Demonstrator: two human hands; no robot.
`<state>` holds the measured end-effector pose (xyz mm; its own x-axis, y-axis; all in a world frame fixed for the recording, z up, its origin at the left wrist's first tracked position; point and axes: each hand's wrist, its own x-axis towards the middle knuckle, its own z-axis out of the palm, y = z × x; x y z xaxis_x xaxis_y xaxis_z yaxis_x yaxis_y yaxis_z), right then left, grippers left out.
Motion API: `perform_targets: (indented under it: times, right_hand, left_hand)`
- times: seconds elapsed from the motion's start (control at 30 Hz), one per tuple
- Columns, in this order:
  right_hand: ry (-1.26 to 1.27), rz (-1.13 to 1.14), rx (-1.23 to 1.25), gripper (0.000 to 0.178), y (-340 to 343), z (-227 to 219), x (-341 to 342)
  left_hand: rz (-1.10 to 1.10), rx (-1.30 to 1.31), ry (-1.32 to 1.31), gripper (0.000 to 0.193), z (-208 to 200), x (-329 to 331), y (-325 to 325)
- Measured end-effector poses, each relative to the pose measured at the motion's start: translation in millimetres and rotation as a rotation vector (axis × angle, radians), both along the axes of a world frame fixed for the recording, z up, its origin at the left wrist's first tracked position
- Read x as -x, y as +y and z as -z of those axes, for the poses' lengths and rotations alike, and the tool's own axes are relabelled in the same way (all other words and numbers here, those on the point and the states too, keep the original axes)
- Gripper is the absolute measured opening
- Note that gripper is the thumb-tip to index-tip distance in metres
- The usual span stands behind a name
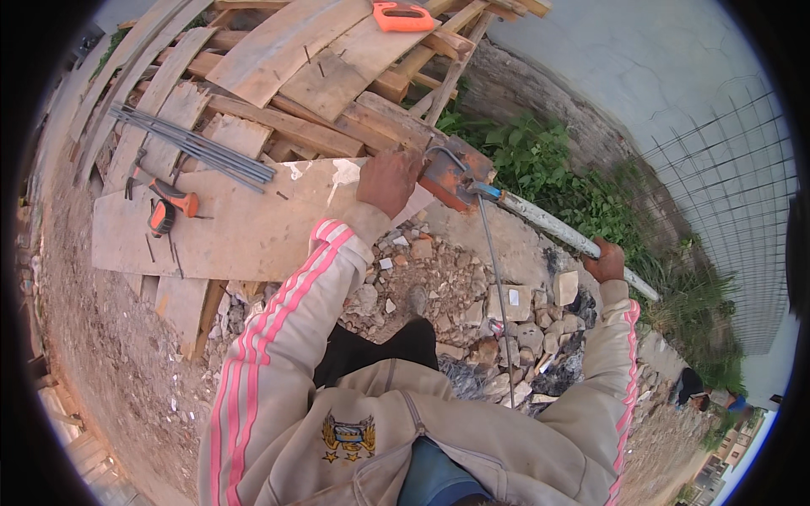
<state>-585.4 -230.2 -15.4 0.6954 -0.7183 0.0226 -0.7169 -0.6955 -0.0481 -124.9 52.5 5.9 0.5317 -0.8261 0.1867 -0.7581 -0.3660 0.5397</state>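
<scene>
My left hand (390,184) is closed at the edge of the wooden boards, its fingers at the curved end of a thin steel rod (486,228). That rod bends over a rusty metal plate (450,179) fixed to the timber, then runs back toward my body. My right hand (604,261) is wrapped around a long whitish pipe (548,221), well out to the right. At the pipe's far end, a blue bending head (483,190) meets the rod beside the plate. What lies inside my left fist is largely hidden.
On the boards (236,223) lie a hammer (173,196), a tape measure (161,218), several straight steel rods (194,148) and loose nails. An orange-handled saw (403,17) rests farther off. Rubble (515,320) covers the ground before me; plants and wire mesh (717,177) stand right.
</scene>
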Motion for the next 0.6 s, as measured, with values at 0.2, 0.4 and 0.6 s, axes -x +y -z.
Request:
perform_targets:
  times: [0.2, 0.4, 0.6]
  right_hand:
    - [-0.012, -0.044, 0.028, 0.038, -13.3, -15.2, -4.4]
    - [-0.001, -0.073, 0.096, 0.044, -11.0, -7.2, -0.4]
    - [-0.048, -0.065, 0.027, 0.037, -4.0, -6.7, -3.3]
  left_hand:
    - [-0.02, 0.083, -0.009, 0.019, 5.8, -3.7, -1.8]
    - [-0.026, 0.072, 0.018, 0.015, -2.3, 1.4, 0.0]
    - [-0.015, 0.145, -0.005, 0.014, -2.2, 1.9, 3.0]
